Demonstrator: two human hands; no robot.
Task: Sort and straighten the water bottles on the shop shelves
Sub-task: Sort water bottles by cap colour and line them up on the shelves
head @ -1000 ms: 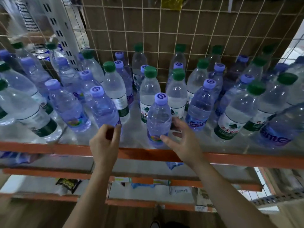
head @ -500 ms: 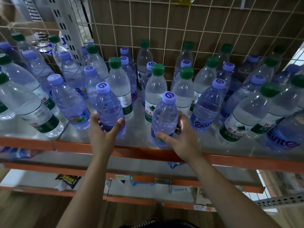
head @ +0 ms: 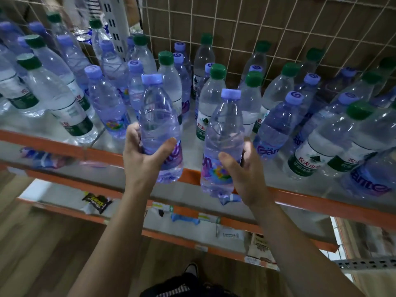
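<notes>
a: what is each grip doing?

b: the left grip (head: 147, 155) is curled round the lower body of a clear, purple-tinted plastic water bottle with a lilac screw cap (head: 159, 116). the thumb lies across the front and the fingers go behind. the right grip (head: 242, 170) wraps a second lilac-capped bottle (head: 222, 142) the same way, with the thumb pressed on the coloured label band.

a: and where are the two bottles?

b: both are upright, near each other but apart. their bases show in front of the orange front rail of the grey metal shelf (head: 53, 144), so i judge them lifted clear of it. behind them the shelf carries a mixed crowd of more lilac-capped bottles and clear green-capped bottles with white-and-green labels (head: 64, 108). a cream wire mesh back panel (head: 278, 28) closes the rear.

a: how will they handle?

b: they look full and sealed, so each should be a fair weight for one hand. the walls look thin, so i'd expect them to dent under a hard squeeze. the glossy label film may slip. i'd hold on the ribbed body just above the label, low enough to keep the weight steady, and never lift by the cap.
</notes>
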